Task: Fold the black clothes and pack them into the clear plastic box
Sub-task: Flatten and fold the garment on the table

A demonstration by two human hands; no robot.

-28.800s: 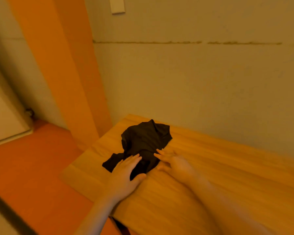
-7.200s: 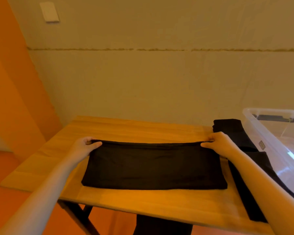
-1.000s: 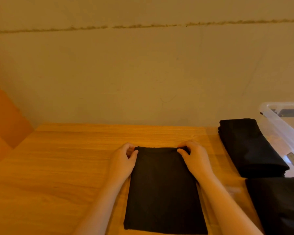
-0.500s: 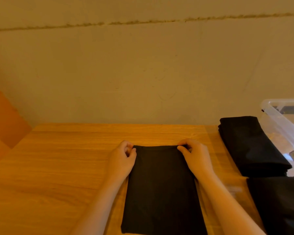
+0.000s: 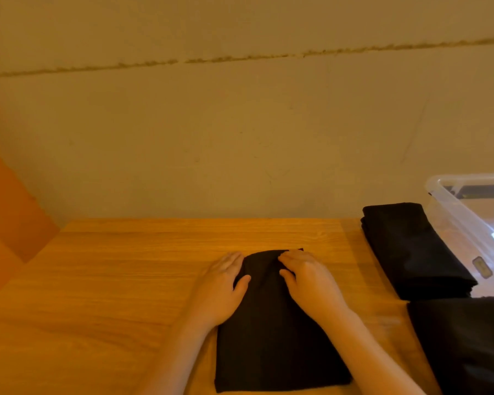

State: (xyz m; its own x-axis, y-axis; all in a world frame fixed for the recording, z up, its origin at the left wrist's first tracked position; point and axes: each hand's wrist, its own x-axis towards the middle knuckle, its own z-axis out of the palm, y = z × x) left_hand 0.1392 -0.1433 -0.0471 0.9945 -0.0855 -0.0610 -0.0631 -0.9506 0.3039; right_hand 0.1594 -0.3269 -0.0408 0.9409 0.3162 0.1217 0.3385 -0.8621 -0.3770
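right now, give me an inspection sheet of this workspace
surface: wooden table, against a plain wall
job's things: folded black cloth lies flat mid-table; folded stack at the right edge beside the clear box; more black fabric nearer, lower right
clutter: nothing seen
grippers: left hand rests on the cloth's far left corner, right hand grips its far edge, bunching it
cables: nothing seen
surroundings: orange panel at left
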